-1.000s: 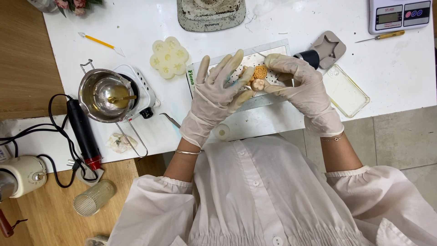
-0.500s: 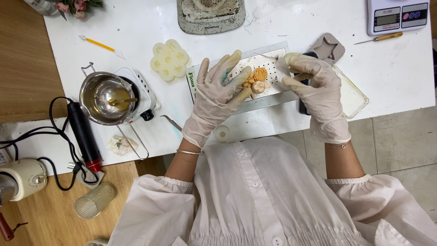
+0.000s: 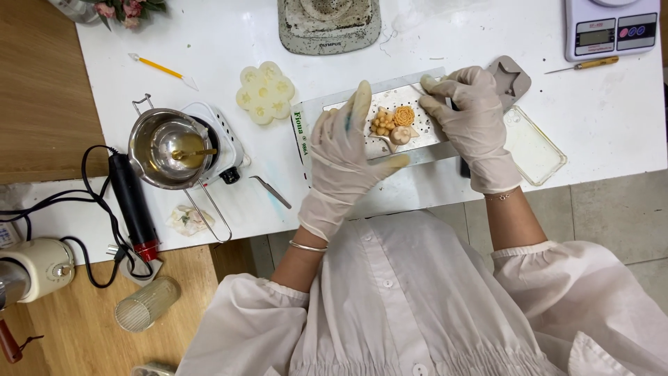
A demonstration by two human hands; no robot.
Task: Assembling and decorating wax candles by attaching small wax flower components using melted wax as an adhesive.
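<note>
A: Where is the work sitting?

B: On the white tabletop (image 3: pixel 598 132), right before the person: a pale dotted tray (image 3: pixel 390 122) carrying 3 small wax pieces (image 3: pixel 394 124), an orange flower, a bead cluster and a pinkish round one. Everything else is placed off that tray.

A: And the hands?

B: Both are gloved. The left hand (image 3: pixel 344 163) lies mostly open over the tray's left end, fingers spread and flat, gripping nothing that can be seen. The right hand (image 3: pixel 470 122) rests on the tray's right end, fingers curled at its upper corner; whether it pinches the edge cannot be told.

A: How would those pieces handle?

B: Likely light, soft and brittle at the petals. Better to move the tray by its 2 short ends than touch them.

A: What else is near?

B: Left of the tray, a cream flower-shaped mould (image 3: pixel 265 92), tweezers (image 3: pixel 271 191) and a steel melting pot (image 3: pixel 165 147) on a small hotplate. Right of it, a clear case (image 3: pixel 536 147); beyond, a digital scale (image 3: pixel 612 28).
</note>
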